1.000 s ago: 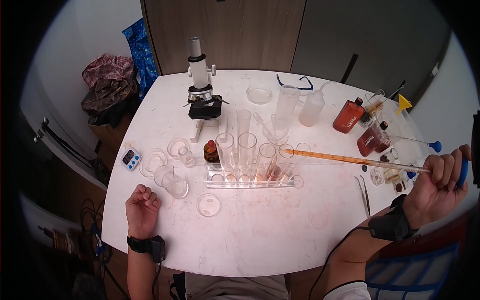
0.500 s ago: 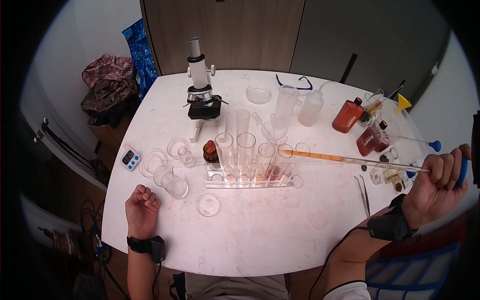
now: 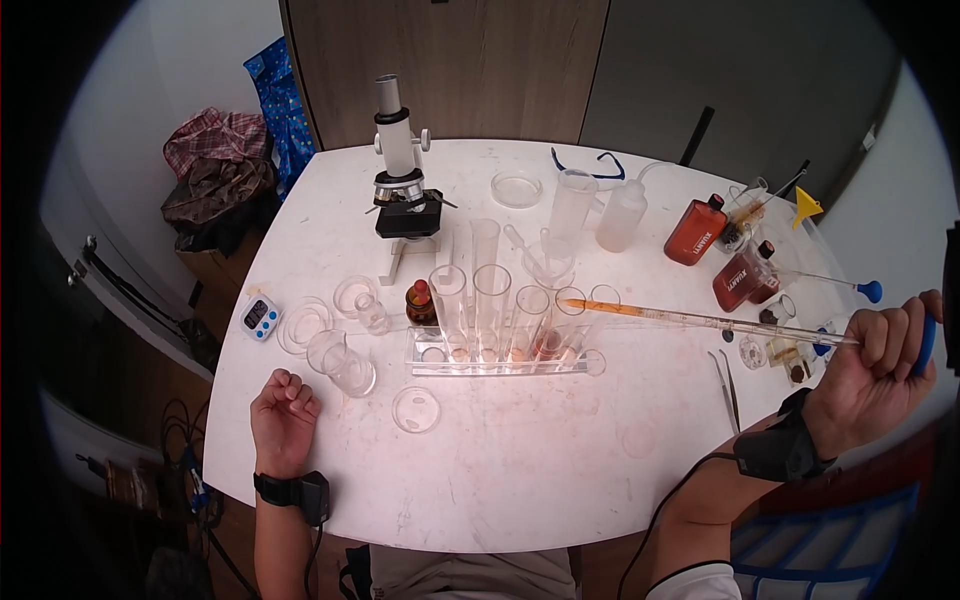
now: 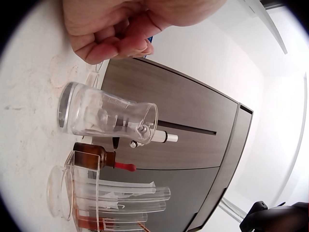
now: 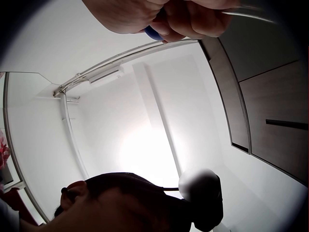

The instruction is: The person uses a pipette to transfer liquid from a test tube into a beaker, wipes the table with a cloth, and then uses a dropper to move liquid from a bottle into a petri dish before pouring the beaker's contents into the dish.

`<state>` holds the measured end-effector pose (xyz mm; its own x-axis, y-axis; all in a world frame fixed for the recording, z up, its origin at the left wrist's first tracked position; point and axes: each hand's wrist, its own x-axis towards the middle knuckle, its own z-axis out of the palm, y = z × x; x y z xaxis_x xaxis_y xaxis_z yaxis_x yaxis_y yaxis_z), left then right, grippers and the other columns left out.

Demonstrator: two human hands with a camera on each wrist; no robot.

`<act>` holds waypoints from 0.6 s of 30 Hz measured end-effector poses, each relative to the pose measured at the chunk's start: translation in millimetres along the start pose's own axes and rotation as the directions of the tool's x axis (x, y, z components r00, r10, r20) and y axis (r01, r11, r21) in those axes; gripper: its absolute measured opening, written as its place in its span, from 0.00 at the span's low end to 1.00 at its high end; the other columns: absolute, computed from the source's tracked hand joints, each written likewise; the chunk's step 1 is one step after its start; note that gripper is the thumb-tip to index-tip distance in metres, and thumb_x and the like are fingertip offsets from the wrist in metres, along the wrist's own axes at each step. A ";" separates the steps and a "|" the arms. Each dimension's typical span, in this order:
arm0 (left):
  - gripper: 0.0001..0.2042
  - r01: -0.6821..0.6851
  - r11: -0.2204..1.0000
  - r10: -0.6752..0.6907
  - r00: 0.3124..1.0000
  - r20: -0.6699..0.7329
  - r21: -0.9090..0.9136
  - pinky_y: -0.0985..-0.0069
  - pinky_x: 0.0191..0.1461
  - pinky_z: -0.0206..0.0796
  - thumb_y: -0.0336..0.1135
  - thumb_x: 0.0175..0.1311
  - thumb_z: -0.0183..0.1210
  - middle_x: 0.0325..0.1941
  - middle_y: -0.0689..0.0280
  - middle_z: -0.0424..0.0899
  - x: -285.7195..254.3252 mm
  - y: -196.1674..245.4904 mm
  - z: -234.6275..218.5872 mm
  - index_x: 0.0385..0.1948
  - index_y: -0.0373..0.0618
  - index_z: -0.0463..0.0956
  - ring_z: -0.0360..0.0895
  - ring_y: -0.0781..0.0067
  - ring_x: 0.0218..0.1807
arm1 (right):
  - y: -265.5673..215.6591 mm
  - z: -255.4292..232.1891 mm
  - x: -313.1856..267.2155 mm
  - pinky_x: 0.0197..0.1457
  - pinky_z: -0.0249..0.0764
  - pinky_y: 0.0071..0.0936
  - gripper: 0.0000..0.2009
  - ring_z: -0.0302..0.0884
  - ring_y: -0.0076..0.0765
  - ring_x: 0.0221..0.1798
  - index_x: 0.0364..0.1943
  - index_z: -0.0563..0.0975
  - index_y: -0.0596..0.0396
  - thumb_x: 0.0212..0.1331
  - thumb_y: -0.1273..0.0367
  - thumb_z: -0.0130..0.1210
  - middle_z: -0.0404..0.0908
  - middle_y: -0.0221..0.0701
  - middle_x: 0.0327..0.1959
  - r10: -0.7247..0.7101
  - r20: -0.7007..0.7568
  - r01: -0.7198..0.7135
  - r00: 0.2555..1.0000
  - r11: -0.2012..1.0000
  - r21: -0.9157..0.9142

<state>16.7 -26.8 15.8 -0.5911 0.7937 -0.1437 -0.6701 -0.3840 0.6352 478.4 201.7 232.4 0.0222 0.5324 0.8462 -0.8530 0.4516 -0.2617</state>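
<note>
My right hand [image 3: 873, 372] grips the blue-bulbed end of a long glass pipette [image 3: 700, 321], which slants down to the left. Its tip is over the mouth of a tube near the right end of the clear rack [image 3: 500, 368]; orange liquid [image 3: 598, 307] fills the tip part. In the right wrist view the fingers curl round the blue bulb [image 5: 153, 33]. My left hand [image 3: 286, 420] rests at the table's left edge, loosely curled and holding nothing. Beside it in the left wrist view stands a glass beaker [image 4: 104, 113], with tubes [image 4: 130, 195] beyond.
A microscope [image 3: 405, 180] stands at the back left. Near the rack are a brown dropper bottle [image 3: 423, 308] and a petri dish [image 3: 416, 411]. Towards the right lie red-brown bottles [image 3: 696, 232] and tweezers [image 3: 727, 392]; a timer [image 3: 260, 318] is at the left.
The orange liquid in the pipette has shrunk towards its tip, leaving more of the glass clear. Both hands have stayed almost still.
</note>
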 end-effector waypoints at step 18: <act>0.06 0.001 1.000 -0.001 1.000 -0.020 0.004 0.81 0.34 0.60 0.22 0.57 0.44 0.24 0.71 0.67 -0.7 0.5 4.2 0.32 0.45 0.68 0.61 0.81 0.24 | 3.3 5.2 0.6 0.18 0.45 0.18 0.10 0.45 0.15 0.14 0.46 0.65 0.56 0.60 0.77 0.42 0.56 0.21 0.17 -0.034 0.001 0.034 0.999 0.999 -0.021</act>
<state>18.7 -25.5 19.4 -0.5998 0.7841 -0.1595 -0.6684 -0.3814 0.6385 472.9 199.8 234.4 0.0503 0.5159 0.8552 -0.8404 0.4845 -0.2428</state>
